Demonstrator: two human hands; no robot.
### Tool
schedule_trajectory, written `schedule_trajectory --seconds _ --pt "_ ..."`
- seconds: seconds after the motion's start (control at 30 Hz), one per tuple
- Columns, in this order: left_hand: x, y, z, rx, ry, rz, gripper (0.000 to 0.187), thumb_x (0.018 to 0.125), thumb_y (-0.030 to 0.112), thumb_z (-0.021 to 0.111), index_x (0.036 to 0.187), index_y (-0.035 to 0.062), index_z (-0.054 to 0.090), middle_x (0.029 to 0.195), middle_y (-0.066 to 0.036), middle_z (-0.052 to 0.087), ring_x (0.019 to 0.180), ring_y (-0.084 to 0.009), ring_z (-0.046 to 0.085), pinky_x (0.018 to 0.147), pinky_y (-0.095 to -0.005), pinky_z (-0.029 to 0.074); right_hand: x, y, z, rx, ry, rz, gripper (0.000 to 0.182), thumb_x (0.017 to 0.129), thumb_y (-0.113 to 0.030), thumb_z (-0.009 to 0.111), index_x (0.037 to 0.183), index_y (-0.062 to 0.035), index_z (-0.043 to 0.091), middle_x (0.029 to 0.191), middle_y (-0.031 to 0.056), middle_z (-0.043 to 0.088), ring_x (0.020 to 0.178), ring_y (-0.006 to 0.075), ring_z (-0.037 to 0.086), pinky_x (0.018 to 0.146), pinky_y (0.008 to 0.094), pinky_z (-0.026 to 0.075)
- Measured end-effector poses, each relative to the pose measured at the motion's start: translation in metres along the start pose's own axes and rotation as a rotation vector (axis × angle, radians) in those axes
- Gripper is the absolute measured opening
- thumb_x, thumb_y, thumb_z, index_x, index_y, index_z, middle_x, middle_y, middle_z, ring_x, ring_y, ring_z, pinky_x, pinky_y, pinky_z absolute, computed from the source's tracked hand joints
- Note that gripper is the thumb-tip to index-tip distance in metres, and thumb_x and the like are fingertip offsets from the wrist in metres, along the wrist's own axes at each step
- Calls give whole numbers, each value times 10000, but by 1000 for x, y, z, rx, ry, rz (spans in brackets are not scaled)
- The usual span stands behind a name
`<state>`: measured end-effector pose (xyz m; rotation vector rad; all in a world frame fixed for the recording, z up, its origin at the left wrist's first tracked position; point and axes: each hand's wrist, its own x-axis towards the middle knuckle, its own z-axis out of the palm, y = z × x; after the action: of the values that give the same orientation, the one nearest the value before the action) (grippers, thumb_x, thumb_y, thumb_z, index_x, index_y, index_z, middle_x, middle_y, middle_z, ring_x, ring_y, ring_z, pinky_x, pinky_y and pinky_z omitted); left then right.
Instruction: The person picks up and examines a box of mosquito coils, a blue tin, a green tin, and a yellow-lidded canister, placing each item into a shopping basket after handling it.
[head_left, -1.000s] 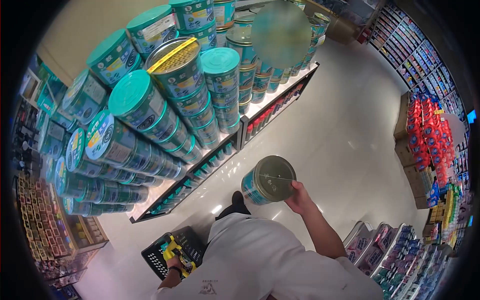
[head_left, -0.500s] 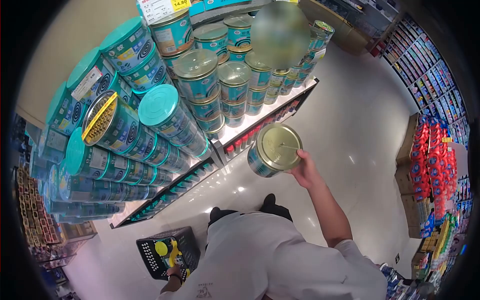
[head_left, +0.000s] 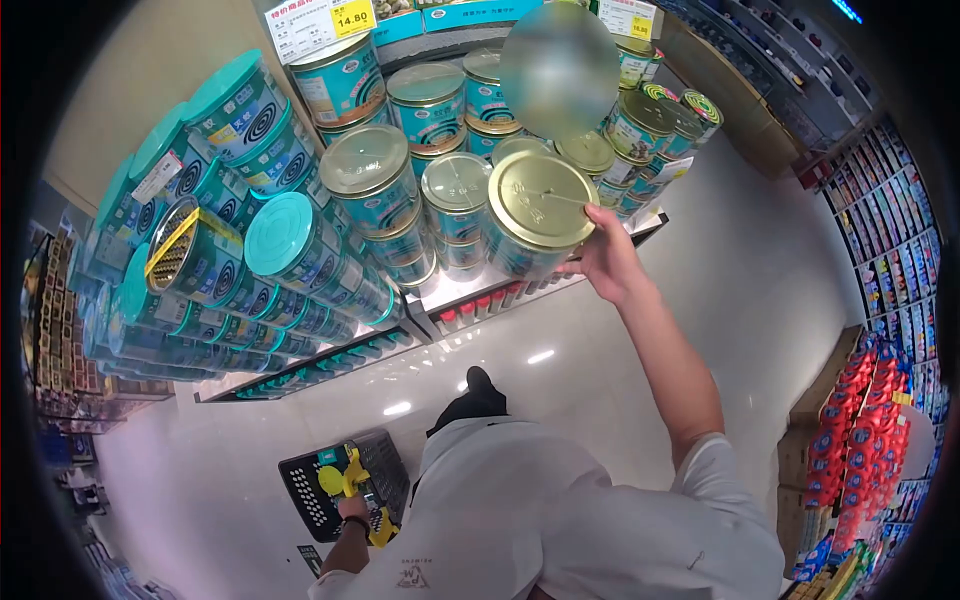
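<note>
The right arm is bent at the elbow, its forearm running forward and inward from a short sleeve (head_left: 712, 470) toward the shelf (head_left: 425, 297). The right hand (head_left: 612, 258) grips a tin (head_left: 540, 200) by its near right side: the thumb lies at the edge of the gold lid, and at least one fingertip shows lower down against the wall, the remaining fingers being hard to make out. The tin's lid faces up toward the head camera, and its body covers part of the shelf's front edge. It appears right beside a clear-lidded can (head_left: 457, 183) in the front row; whether the two touch, or whether the tin's base rests on anything, I cannot tell. The left arm hangs low at the person's left side, the forearm pointing forward and down, with a dark band (head_left: 355, 522) around the wrist. The left hand (head_left: 351, 506) is closed around the yellow handle (head_left: 352, 475) of a black basket (head_left: 388, 455), though its fingers are too small to read singly. The basket lies below the shelf, well apart from the tin. Left of the clear-lidded cans, green-lidded tubs (head_left: 281, 235) stand in stacks.
</note>
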<state>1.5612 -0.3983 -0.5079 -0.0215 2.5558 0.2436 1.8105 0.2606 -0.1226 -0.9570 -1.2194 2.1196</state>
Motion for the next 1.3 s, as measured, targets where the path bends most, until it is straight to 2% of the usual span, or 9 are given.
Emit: schedule_trajectory --seconds 0.13,0.3,0.43,0.57,0.73,0.8,0.93,1.13,1.3 --pt "-8 27 35 218 12 275 355 990 336 499 1053 64 718 904 -188 718 901 -372 681 787 -464 515 60 -39 24 -74 -60 -54 640 893 -563 557 1359 -127 498 1297 110 574 1089 248 563 824 457 482" --pt "-50 107 22 -115 39 -101 431 880 364 670 961 -59 699 930 -214 720 885 -351 698 767 -437 529 131 -73 49 -161 -160 10 645 864 -558 606 1319 -115 494 1274 107 538 1044 250 533 727 375 473" --pt "-60 130 39 -325 103 -144 450 849 347 717 942 -93 689 877 -221 715 821 -351 704 719 -423 529 169 -78 57 -187 -214 71 633 839 -534 650 1278 -105 493 1253 98 506 1022 242 511 696 368 457" --pt "-56 139 62 -166 138 -84 418 868 331 715 943 -80 694 832 -213 712 799 -344 704 709 -425 523 201 -64 52 -187 -199 128 557 857 -502 633 1237 -109 523 1236 90 518 1062 244 517 744 370 474" --pt "-76 172 72 -349 119 -240 470 866 420 710 1009 -28 712 935 -238 719 937 -410 687 793 -464 536 190 -65 48 -240 -251 141 546 954 -476 579 1357 -114 514 1319 86 505 1173 240 486 845 385 501" --pt "-92 190 69 -152 188 -116 518 874 457 687 1036 -35 704 972 -259 710 978 -416 677 817 -471 531 202 -61 41 -256 -271 154 563 979 -475 564 1399 -108 492 1351 86 494 1216 249 466 866 403 508" --pt "-97 209 84 -4 131 -237 576 871 490 676 1055 -55 692 1033 -284 693 1038 -399 666 871 -475 529 200 -63 39 -167 -351 132 604 953 -450 625 1382 -51 476 1414 123 462 1328 279 390 962 473 463" --pt "-146 261 81 0 64 -199 474 886 415 638 1011 -36 715 1023 -258 706 1005 -396 680 861 -482 539 182 -42 -4 -166 -356 37 604 978 -412 601 1427 -38 447 1368 119 494 1302 224 429 989 435 464" --pt "-188 296 95 -32 5 -115 464 886 402 633 1048 -27 705 1016 -256 706 1016 -392 677 883 -473 539 162 -11 -85 -517 -492 12 471 965 -243 641 1357 -11 525 1360 119 519 1207 199 543 981 343 471"
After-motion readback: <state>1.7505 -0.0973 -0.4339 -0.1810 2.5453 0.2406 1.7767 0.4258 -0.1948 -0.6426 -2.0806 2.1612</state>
